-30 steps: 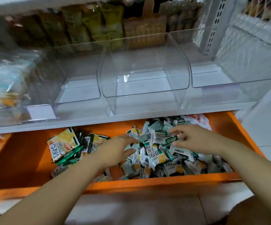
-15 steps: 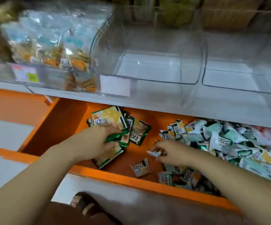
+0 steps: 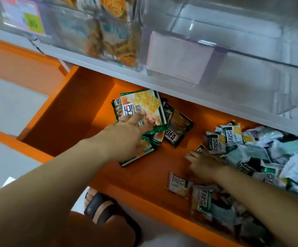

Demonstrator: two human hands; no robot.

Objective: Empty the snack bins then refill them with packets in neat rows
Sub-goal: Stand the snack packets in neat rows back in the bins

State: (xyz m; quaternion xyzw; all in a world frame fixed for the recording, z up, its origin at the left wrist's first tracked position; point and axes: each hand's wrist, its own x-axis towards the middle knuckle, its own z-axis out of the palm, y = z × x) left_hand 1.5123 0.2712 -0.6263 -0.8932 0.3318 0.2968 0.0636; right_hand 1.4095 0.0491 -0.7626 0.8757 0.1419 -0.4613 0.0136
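The left hand [image 3: 126,138] lies on the packet stack [image 3: 144,107] near the far wall of the drawer [image 3: 84,113], fingers nearly straight and together. The right hand [image 3: 205,166], blurred, touches the left edge of the small-packet pile [image 3: 262,150]; how its fingers lie I cannot tell. Bare drawer floor separates stack and pile.

I see two clear plastic snack bins side by side on a white shelf [image 3: 94,57]. The left bin [image 3: 109,41] is packed with see-through bags of orange, ring-shaped biscuits. The right bin [image 3: 233,32] is empty. Below them, in an orange tray [image 3: 84,107], a loose stack of large green-edged cracker packets [image 3: 142,106] lies flat at the left. A jumbled heap of small white-and-green packets [image 3: 262,154] fills the right. One single small packet [image 3: 178,182] lies face up near the heap's front edge.
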